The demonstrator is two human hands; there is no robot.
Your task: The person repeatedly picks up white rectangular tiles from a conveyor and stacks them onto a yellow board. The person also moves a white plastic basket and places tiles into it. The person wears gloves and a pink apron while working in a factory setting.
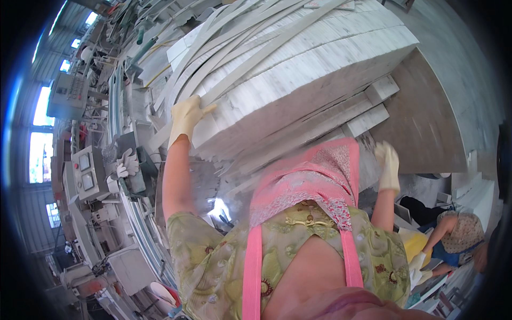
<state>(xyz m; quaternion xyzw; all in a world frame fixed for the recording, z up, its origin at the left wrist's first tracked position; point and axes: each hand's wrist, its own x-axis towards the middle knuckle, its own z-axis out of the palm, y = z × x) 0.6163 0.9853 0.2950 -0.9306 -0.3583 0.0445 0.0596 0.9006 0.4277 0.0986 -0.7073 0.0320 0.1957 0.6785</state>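
While the left gloved hand (185,114) touches the left end of pale strips (274,52) atop a white stone stack (314,90), its grip unclear, the right gloved hand (388,165) hangs beside the pink apron (298,173), finger closure indistinct. Strip handling seems in hand; lifting one calls for clearing overlaps. A control box (88,173) stands left, a co-worker (461,232) right.

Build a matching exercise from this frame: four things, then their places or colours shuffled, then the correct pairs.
1. Left hand
2. Right hand
3. Apron
4. Unworn white gloves

A. beside a grey control box
B. to the right of the apron
C. pink
D. at the left end of the stone stack

Pairs: 1-D, 2-B, 3-C, 4-A
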